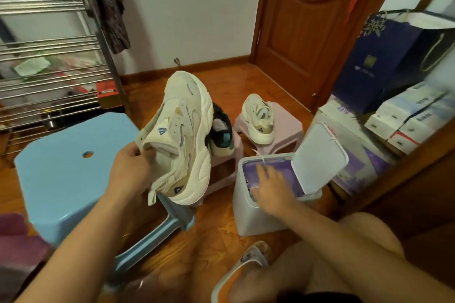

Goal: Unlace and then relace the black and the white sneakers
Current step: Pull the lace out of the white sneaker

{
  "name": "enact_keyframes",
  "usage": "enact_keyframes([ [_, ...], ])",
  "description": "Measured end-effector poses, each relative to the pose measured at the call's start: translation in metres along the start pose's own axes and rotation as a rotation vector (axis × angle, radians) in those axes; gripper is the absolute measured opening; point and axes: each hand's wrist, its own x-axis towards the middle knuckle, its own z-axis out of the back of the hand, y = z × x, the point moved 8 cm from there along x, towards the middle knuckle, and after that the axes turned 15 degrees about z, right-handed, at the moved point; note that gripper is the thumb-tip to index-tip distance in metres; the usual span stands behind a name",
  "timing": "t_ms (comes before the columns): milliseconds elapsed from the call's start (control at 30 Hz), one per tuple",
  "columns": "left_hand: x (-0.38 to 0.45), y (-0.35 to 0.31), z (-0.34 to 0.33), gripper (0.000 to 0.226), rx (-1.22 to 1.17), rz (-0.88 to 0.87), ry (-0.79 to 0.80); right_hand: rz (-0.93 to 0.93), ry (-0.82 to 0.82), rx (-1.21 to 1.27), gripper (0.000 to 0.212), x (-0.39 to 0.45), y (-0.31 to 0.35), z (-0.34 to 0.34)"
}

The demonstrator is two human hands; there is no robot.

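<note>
My left hand (130, 162) grips a cream-white sneaker (182, 135) by its heel collar and holds it up in the air, toe pointing away, with no lace showing in it. My right hand (269, 184) lies with spread fingers over the open mouth of a small grey bin (248, 214), blurred by motion. A thin pale lace end (258, 154) shows at the bin's rim. The second white sneaker (258, 118) stands on a pink stool (288, 130). A black sneaker (221, 133) sits on another pink stool, half hidden behind the raised shoe.
A light blue stool (69, 170) stands at the left, a metal rack (49, 69) behind it. Boxes (406, 120) and a dark blue bag (384, 56) crowd the right side by the wooden door (307, 32). My sandalled foot (246, 263) rests on the wooden floor.
</note>
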Motion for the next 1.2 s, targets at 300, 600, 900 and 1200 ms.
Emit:
enact_keyframes([
  [300, -0.001, 0.023, 0.002, 0.017, 0.087, 0.028, -0.018, 0.104, 0.082, -0.162, 0.083, 0.019, -0.002, -0.053],
  [600, 0.002, 0.021, -0.02, 0.017, 0.043, 0.094, -0.033, -0.184, 0.124, -0.133, 0.093, 0.066, -0.091, -0.039],
  [900, -0.004, 0.027, 0.001, 0.015, -0.047, 0.095, -0.096, -0.394, 0.095, -0.128, 0.088, 0.068, -0.12, -0.013],
  [1200, -0.021, 0.001, 0.119, 0.023, -0.041, 0.046, -0.329, 0.445, -0.314, 0.478, 0.036, 0.088, 0.159, 0.146],
])
